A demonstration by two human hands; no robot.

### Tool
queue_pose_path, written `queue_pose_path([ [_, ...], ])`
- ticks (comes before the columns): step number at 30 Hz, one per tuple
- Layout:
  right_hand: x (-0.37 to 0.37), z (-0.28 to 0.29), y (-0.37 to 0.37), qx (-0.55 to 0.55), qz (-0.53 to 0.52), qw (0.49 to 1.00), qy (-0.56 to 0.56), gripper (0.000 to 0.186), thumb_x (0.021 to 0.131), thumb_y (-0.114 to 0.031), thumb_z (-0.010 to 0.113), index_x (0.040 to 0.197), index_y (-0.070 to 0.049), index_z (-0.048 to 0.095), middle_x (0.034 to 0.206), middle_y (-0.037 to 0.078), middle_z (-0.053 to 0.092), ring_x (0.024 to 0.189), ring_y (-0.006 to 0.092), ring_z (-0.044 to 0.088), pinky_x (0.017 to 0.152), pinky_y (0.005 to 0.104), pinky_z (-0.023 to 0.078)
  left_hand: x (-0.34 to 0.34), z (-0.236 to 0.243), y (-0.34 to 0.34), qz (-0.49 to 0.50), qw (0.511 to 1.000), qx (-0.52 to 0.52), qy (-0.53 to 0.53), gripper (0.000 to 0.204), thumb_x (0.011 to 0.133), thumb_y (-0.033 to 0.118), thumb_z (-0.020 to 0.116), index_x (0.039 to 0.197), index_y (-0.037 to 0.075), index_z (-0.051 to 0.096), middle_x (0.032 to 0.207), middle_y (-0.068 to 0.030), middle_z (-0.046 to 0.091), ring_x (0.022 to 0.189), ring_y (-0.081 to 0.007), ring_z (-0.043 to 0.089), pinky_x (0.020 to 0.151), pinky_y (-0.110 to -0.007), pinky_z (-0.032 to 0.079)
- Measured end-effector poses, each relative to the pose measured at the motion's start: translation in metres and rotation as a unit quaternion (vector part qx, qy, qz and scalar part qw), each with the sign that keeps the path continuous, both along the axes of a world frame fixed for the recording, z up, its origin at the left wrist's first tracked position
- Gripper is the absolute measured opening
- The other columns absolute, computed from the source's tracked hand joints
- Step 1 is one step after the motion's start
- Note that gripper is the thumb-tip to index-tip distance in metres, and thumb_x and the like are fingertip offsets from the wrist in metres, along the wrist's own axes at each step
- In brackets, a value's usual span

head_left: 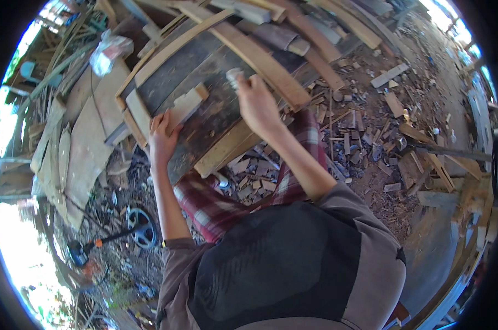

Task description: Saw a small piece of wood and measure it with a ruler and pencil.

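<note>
My left hand grips the near end of a short, pale piece of wood, which has a notched upper edge and lies on a dark worktop. Closed around a small whitish object, my right hand is above the worktop, to the right of the wood. The whitish object looks like a small rolled or wrapped piece, its kind unclear and its lower part hidden by my fingers. Light wooden strips frame the worktop, including a curved strip along its far left.
Long boards lie beyond the worktop. Wood offcuts cover the ground at right and between my knees. A clear plastic bag rests at far left; a tool with a blue wheel lies at lower left. Plywood sheets lean left.
</note>
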State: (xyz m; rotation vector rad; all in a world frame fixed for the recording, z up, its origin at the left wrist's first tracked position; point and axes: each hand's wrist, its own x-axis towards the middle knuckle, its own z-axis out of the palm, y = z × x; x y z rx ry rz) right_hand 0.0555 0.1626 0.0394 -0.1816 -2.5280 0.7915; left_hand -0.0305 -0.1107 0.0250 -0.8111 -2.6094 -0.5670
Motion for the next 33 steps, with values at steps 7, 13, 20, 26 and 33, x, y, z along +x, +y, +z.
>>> queue_pose_path([
  [7, -0.002, -0.024, 0.008, 0.058, -0.018, 0.997, 0.056, 0.042, 0.088, -0.002, 0.055, 0.13, -0.001, 0.052, 0.1, 0.016, 0.05, 0.097, 0.0323, 0.055, 0.081, 0.0405, 0.051, 0.02, 0.001, 0.003, 0.015, 0.999, -0.008, -0.049, 0.056, 0.079, 0.013, 0.074, 0.131, 0.001, 0.056, 0.124, -0.0178, 0.058, 0.114, -0.0342, 0.054, 0.098, -0.041, 0.044],
  [13, 0.011, -0.024, 0.016, 0.039, 0.012, 0.998, 0.042, 0.045, 0.078, 0.002, 0.059, 0.123, 0.006, 0.055, 0.103, 0.017, 0.048, 0.099, 0.0314, 0.053, 0.083, 0.0382, 0.049, 0.03, 0.004, 0.011, 0.016, 0.999, 0.021, -0.043, 0.058, 0.077, 0.009, 0.075, 0.131, 0.0, 0.056, 0.118, -0.0195, 0.061, 0.111, -0.0349, 0.055, 0.098, -0.042, 0.043],
  [20, -0.025, 0.072, 0.078, -0.103, 0.188, 0.959, -0.186, 0.03, 0.095, -0.025, 0.061, 0.113, -0.002, 0.068, 0.102, 0.018, 0.066, 0.078, 0.024, 0.064, 0.075, 0.0352, 0.054, 0.032, 0.005, 0.009, 0.039, 0.998, 0.006, -0.043, 0.057, 0.075, 0.005, 0.075, 0.129, 0.0, 0.057, 0.119, -0.0198, 0.063, 0.113, -0.034, 0.054, 0.097, -0.041, 0.045],
  [26, -0.168, 0.069, 0.292, 0.14, -0.082, 0.98, 0.114, 0.029, 0.088, -0.009, 0.052, 0.111, -0.008, 0.069, 0.108, 0.017, 0.069, 0.101, 0.0323, 0.067, 0.086, 0.0421, 0.052, 0.032, 0.011, 0.015, 0.012, 0.999, 0.021, -0.022, 0.056, 0.073, 0.003, 0.075, 0.126, -0.001, 0.059, 0.121, -0.0165, 0.063, 0.111, -0.0354, 0.055, 0.098, -0.041, 0.045],
  [33, -0.202, 0.008, 0.385, 0.266, -0.226, 0.934, -0.079, 0.026, 0.087, -0.019, 0.059, 0.11, -0.015, 0.071, 0.109, 0.02, 0.067, 0.103, 0.0381, 0.064, 0.09, 0.0473, 0.051, 0.041, 0.015, 0.016, 0.088, 0.994, 0.008, -0.065, 0.056, 0.072, 0.007, 0.076, 0.125, -0.001, 0.059, 0.122, -0.0168, 0.063, 0.114, -0.0355, 0.055, 0.099, -0.041, 0.045],
])
